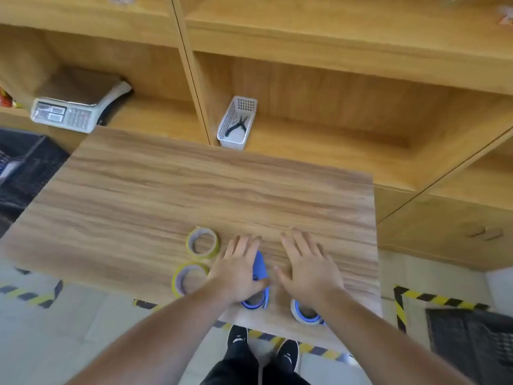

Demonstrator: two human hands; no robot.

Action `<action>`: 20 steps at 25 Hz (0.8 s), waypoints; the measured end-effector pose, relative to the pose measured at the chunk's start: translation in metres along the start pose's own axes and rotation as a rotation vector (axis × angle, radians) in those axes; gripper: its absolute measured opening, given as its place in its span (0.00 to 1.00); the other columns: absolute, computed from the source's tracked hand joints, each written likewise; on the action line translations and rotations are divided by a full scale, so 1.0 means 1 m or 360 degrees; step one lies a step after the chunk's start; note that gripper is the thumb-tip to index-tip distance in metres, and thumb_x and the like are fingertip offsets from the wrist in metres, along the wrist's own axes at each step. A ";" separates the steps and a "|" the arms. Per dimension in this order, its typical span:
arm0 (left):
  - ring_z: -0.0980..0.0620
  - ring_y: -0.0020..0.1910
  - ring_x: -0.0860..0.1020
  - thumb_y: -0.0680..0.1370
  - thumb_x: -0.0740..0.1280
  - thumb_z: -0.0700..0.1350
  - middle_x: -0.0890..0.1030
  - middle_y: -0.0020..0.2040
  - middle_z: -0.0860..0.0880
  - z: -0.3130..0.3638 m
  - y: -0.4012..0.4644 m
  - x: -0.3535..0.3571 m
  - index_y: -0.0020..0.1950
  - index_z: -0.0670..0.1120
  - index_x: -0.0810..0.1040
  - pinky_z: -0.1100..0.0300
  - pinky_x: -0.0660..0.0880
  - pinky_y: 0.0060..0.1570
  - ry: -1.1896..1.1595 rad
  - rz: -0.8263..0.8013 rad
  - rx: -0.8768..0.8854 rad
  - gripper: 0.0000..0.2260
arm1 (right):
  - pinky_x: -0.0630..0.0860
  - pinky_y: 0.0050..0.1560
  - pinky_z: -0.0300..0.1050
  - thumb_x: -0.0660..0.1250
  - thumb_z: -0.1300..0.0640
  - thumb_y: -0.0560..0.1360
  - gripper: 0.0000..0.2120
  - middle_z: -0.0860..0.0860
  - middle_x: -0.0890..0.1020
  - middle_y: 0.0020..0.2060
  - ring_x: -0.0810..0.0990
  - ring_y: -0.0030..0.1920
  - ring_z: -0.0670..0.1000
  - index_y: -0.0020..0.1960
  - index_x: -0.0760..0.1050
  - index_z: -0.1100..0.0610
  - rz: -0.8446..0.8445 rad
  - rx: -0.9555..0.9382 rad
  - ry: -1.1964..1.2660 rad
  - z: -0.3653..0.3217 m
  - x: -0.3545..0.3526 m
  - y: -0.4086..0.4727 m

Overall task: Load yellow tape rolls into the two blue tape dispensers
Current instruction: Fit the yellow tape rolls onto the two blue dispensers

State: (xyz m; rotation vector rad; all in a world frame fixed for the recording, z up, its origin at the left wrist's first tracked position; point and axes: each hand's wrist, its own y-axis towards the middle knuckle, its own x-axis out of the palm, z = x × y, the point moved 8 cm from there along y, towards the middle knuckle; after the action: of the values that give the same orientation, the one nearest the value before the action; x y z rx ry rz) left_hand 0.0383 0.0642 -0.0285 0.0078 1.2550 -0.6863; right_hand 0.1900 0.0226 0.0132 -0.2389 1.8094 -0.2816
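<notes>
Both forearms reach in over the table's near edge. The left hand (241, 270) lies spread over one blue tape dispenser (259, 269), whose long axis runs away from the person; whether it grips is unclear. The right hand (306, 266), fingers splayed and holding nothing, covers the second dispenser (305, 312). Two yellow tape rolls (202, 242) lie flat just left of the left hand, the nearer one to them.

Soft, even light fills my view, bright enough everywhere and with no hard glare. The tabletop (194, 184) shows only a dull sheen across its grain. Shadows are faint: a thin dark edge under my left hand (238, 270) and my right hand (308, 268), deeper shade inside the shelf (333, 107) recesses at the back. The whole picture is slightly soft, and my fingertips smear with motion blur. The wide lens bends straight lines outward, so the shelf edges lean and my forearms stretch toward the lower corners.
</notes>
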 end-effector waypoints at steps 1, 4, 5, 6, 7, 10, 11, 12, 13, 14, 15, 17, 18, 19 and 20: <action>0.46 0.81 0.51 0.71 0.65 0.69 0.50 0.82 0.51 -0.003 -0.003 0.012 0.82 0.54 0.47 0.46 0.59 0.77 -0.0038 -0.0082 -0.0022 0.48 | 0.56 0.78 0.57 0.53 0.37 0.79 0.35 0.51 0.51 0.82 0.50 0.81 0.56 0.81 0.48 0.48 -0.0062 -0.0032 -0.0057 -0.007 0.013 -0.004; 0.48 0.79 0.56 0.68 0.70 0.66 0.54 0.80 0.52 -0.021 -0.012 0.052 0.82 0.53 0.48 0.49 0.63 0.74 -0.0126 -0.0161 -0.0147 0.50 | 0.66 0.73 0.58 0.52 0.39 0.75 0.35 0.52 0.64 0.78 0.61 0.78 0.59 0.79 0.59 0.51 -0.0071 -0.0136 -0.0196 -0.020 0.055 -0.014; 0.49 0.79 0.57 0.68 0.70 0.65 0.55 0.80 0.52 -0.024 -0.015 0.065 0.82 0.52 0.49 0.50 0.64 0.73 -0.0148 -0.0179 -0.0171 0.50 | 0.69 0.71 0.59 0.52 0.39 0.74 0.35 0.53 0.67 0.77 0.64 0.77 0.59 0.78 0.62 0.52 -0.0098 -0.0150 -0.0215 -0.022 0.070 -0.017; 0.49 0.78 0.57 0.68 0.71 0.64 0.56 0.80 0.52 -0.026 -0.018 0.074 0.81 0.51 0.50 0.50 0.65 0.73 -0.0153 -0.0184 -0.0171 0.49 | 0.71 0.69 0.59 0.53 0.39 0.74 0.35 0.53 0.69 0.76 0.67 0.76 0.59 0.77 0.64 0.53 -0.0118 -0.0167 -0.0248 -0.025 0.083 -0.019; 0.50 0.78 0.58 0.68 0.72 0.63 0.57 0.80 0.52 -0.027 -0.019 0.082 0.81 0.50 0.51 0.50 0.66 0.72 -0.0163 -0.0177 -0.0172 0.48 | 0.73 0.68 0.60 0.55 0.38 0.73 0.35 0.54 0.70 0.75 0.68 0.75 0.59 0.77 0.65 0.54 -0.0121 -0.0183 -0.0287 -0.027 0.092 -0.020; 0.50 0.76 0.62 0.69 0.73 0.59 0.60 0.78 0.52 -0.034 -0.022 0.099 0.80 0.49 0.54 0.51 0.70 0.69 -0.0202 -0.0179 -0.0175 0.45 | 0.74 0.66 0.60 0.65 0.39 0.73 0.37 0.55 0.70 0.74 0.70 0.73 0.60 0.77 0.66 0.56 -0.0155 -0.0195 -0.0319 -0.034 0.114 -0.018; 0.49 0.74 0.63 0.69 0.73 0.59 0.61 0.77 0.52 -0.034 -0.022 0.103 0.79 0.49 0.55 0.51 0.71 0.67 -0.0211 -0.0188 -0.0175 0.45 | 0.75 0.65 0.60 0.69 0.40 0.72 0.38 0.55 0.71 0.74 0.71 0.73 0.60 0.76 0.67 0.56 -0.0161 -0.0185 -0.0312 -0.036 0.120 -0.017; 0.49 0.73 0.64 0.70 0.73 0.58 0.62 0.76 0.52 -0.035 -0.022 0.106 0.79 0.49 0.55 0.52 0.72 0.66 -0.0223 -0.0198 -0.0175 0.44 | 0.76 0.64 0.60 0.72 0.40 0.70 0.39 0.55 0.71 0.74 0.71 0.72 0.60 0.76 0.68 0.57 -0.0160 -0.0182 -0.0301 -0.038 0.125 -0.016; 0.49 0.73 0.65 0.70 0.74 0.57 0.63 0.76 0.52 -0.035 -0.022 0.109 0.79 0.50 0.55 0.52 0.72 0.66 -0.0238 -0.0200 -0.0181 0.43 | 0.76 0.64 0.60 0.74 0.41 0.69 0.40 0.54 0.72 0.74 0.72 0.72 0.59 0.75 0.69 0.57 -0.0166 -0.0172 -0.0299 -0.039 0.130 -0.016; 0.49 0.72 0.66 0.71 0.74 0.56 0.64 0.75 0.52 -0.036 -0.021 0.110 0.79 0.50 0.55 0.52 0.72 0.65 -0.0249 -0.0191 -0.0191 0.43 | 0.76 0.64 0.61 0.75 0.43 0.69 0.39 0.53 0.72 0.74 0.72 0.73 0.59 0.75 0.69 0.57 -0.0179 -0.0166 -0.0303 -0.039 0.135 -0.016; 0.49 0.72 0.66 0.71 0.74 0.55 0.64 0.75 0.52 -0.037 -0.020 0.111 0.79 0.50 0.55 0.52 0.72 0.65 -0.0252 -0.0175 -0.0201 0.42 | 0.76 0.64 0.61 0.76 0.45 0.69 0.38 0.53 0.72 0.74 0.72 0.73 0.59 0.75 0.69 0.57 -0.0185 -0.0159 -0.0305 -0.039 0.139 -0.016; 0.49 0.72 0.67 0.72 0.73 0.54 0.65 0.75 0.52 -0.038 -0.019 0.111 0.80 0.50 0.55 0.52 0.72 0.65 -0.0232 -0.0167 -0.0225 0.41 | 0.77 0.63 0.60 0.77 0.49 0.68 0.38 0.52 0.73 0.73 0.72 0.72 0.58 0.74 0.69 0.57 -0.0210 -0.0113 -0.0323 -0.033 0.143 -0.017; 0.49 0.71 0.67 0.72 0.73 0.54 0.66 0.74 0.52 -0.039 -0.019 0.111 0.80 0.50 0.55 0.52 0.72 0.65 -0.0222 -0.0175 -0.0229 0.41 | 0.77 0.63 0.60 0.78 0.51 0.68 0.38 0.52 0.73 0.73 0.72 0.72 0.58 0.75 0.68 0.57 -0.0208 -0.0096 -0.0345 -0.029 0.144 -0.018; 0.49 0.71 0.68 0.73 0.73 0.54 0.66 0.74 0.52 -0.039 -0.019 0.112 0.79 0.50 0.55 0.52 0.72 0.65 -0.0218 -0.0177 -0.0229 0.41 | 0.76 0.64 0.60 0.78 0.54 0.68 0.39 0.51 0.73 0.73 0.72 0.72 0.58 0.75 0.68 0.57 -0.0218 -0.0074 -0.0353 -0.025 0.144 -0.018; 0.49 0.70 0.68 0.73 0.73 0.53 0.67 0.74 0.52 -0.040 -0.019 0.112 0.79 0.50 0.55 0.52 0.72 0.65 -0.0222 -0.0181 -0.0221 0.41 | 0.76 0.64 0.61 0.78 0.56 0.67 0.39 0.51 0.73 0.73 0.72 0.72 0.58 0.75 0.68 0.56 -0.0208 -0.0071 -0.0356 -0.022 0.143 -0.017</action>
State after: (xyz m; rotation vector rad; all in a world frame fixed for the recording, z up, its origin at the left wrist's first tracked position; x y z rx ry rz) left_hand 0.0105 0.0114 -0.1327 -0.2242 1.1728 -0.6844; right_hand 0.1329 -0.0364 -0.1072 -0.4055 1.5828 -0.2949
